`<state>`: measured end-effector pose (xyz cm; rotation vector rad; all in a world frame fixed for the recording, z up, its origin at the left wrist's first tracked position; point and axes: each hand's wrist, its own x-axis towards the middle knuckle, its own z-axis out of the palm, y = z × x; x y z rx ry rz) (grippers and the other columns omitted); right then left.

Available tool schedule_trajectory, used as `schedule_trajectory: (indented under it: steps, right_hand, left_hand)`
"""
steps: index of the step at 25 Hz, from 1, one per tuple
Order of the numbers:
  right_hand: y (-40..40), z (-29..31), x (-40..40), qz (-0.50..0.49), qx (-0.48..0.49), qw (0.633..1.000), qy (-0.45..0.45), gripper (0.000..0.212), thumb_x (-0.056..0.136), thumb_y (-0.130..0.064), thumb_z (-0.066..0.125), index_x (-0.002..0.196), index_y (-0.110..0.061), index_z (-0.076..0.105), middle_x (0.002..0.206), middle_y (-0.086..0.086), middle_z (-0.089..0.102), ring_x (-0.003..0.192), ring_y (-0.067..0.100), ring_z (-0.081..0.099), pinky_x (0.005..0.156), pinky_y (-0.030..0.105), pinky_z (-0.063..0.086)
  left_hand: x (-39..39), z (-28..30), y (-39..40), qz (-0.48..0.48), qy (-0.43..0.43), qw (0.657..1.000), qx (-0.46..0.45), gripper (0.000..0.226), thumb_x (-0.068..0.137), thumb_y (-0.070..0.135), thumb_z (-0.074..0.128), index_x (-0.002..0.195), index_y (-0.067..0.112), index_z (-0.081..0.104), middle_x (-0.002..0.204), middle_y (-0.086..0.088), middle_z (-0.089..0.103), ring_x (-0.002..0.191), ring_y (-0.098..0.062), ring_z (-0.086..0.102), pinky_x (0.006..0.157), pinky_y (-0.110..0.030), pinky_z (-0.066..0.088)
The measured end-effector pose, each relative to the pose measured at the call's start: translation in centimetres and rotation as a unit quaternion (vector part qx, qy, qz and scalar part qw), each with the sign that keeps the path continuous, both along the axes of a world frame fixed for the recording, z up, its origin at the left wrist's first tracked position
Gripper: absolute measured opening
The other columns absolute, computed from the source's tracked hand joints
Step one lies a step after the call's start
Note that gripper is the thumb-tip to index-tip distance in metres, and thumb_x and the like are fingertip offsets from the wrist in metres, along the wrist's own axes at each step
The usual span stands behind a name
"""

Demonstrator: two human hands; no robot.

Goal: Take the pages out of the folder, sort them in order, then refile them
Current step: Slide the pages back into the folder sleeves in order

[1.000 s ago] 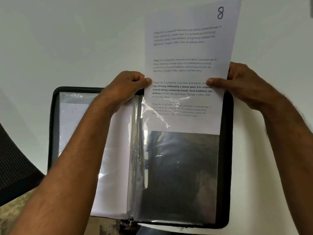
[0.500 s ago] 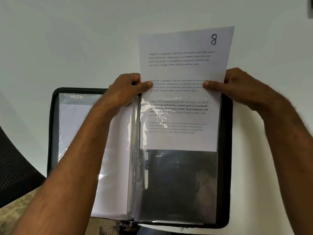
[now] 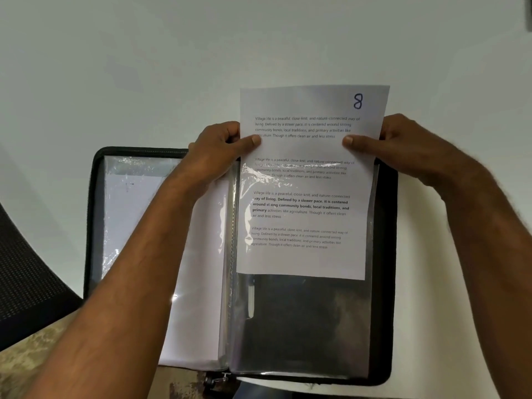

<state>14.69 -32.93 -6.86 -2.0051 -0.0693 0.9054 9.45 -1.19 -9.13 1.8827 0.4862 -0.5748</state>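
My left hand (image 3: 218, 148) & right hand (image 3: 403, 145) each pinch an edge of the page (image 3: 305, 182) marked 8, half down the clear sleeve (image 3: 302, 321) on the folder (image 3: 387, 254)'s right side; I'd feed it straight w/ even pressure so corners don't snag

Two bare forearms enter the head view from the lower edge, one on each side. No sleeve, cuff, watch, bracelet or ring is visible on either arm. The left hand (image 3: 214, 152) shows knuckles, thumb and a short, trimmed thumbnail. The right hand (image 3: 403, 145) shows the back of the hand, the thumb and a short thumbnail. Fine hair is visible along the outer edge of the right forearm and wrist. Both forearms are uncovered along their full visible length.
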Motion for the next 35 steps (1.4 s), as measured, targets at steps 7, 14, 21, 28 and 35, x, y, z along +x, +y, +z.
schedule_trajectory:
  steps: [7, 14, 21, 28, 35]
  right_hand:
    - [0.6, -0.3, -0.2, -0.091, 0.028, 0.994, -0.044, 0.024, 0.098, -0.046, 0.065, 0.114, -0.030, 0.073, 0.107, -0.010, 0.078, 0.095, 0.011, 0.076, 0.095, 0.039, 0.059]
    - [0.1, 0.4, 0.3, 0.035, -0.041, 0.999, -0.005, 0.025, 0.094, -0.044, 0.070, 0.100, -0.020, 0.075, 0.096, 0.000, 0.079, 0.089, 0.025, 0.074, 0.077, 0.036, 0.052]
    - [1.3, -0.2, 0.5, -0.016, -0.006, 0.994, -0.105, 0.007, 0.096, -0.028, 0.072, 0.099, -0.025, 0.077, 0.092, 0.000, 0.076, 0.086, 0.010, 0.067, 0.087, 0.032, 0.050]
    - [1.7, 0.3, 1.0, 0.087, -0.043, 0.993, -0.075, 0.004, 0.093, -0.025, 0.076, 0.092, -0.028, 0.079, 0.086, -0.006, 0.077, 0.081, 0.002, 0.065, 0.081, 0.022, 0.048]
    - [2.4, 0.6, 1.2, 0.182, -0.075, 0.979, -0.049, 0.005, 0.090, -0.031, 0.078, 0.087, -0.036, 0.079, 0.081, -0.021, 0.074, 0.086, 0.002, 0.066, 0.085, 0.028, 0.048]
  left_hand:
    - [0.1, 0.5, -0.3, -0.028, 0.011, 0.999, 0.015, 0.007, 0.093, 0.032, 0.077, 0.087, 0.028, 0.075, 0.083, 0.016, 0.077, 0.064, 0.005, 0.064, 0.060, -0.017, 0.044]
    - [0.0, 0.1, -0.3, 0.001, -0.006, 1.000, 0.005, 0.019, 0.094, 0.040, 0.075, 0.090, 0.022, 0.074, 0.096, -0.009, 0.078, 0.073, -0.014, 0.059, 0.056, -0.026, 0.039]
    - [0.2, -0.1, 0.5, -0.094, -0.004, 0.994, 0.052, 0.036, 0.081, 0.048, 0.081, 0.062, 0.026, 0.061, 0.077, 0.015, 0.053, 0.066, -0.009, 0.052, 0.084, -0.044, 0.035]
    - [-0.4, 0.0, 0.4, -0.058, -0.040, 0.998, 0.000, 0.025, 0.080, 0.052, 0.077, 0.097, 0.034, 0.076, 0.085, 0.007, 0.065, 0.082, -0.011, 0.058, 0.092, -0.044, 0.042]
    - [-0.4, 0.3, 0.1, -0.106, -0.056, 0.989, 0.082, 0.010, 0.086, 0.051, 0.079, 0.085, 0.041, 0.076, 0.085, 0.025, 0.064, 0.104, -0.009, 0.063, 0.116, -0.057, 0.032]
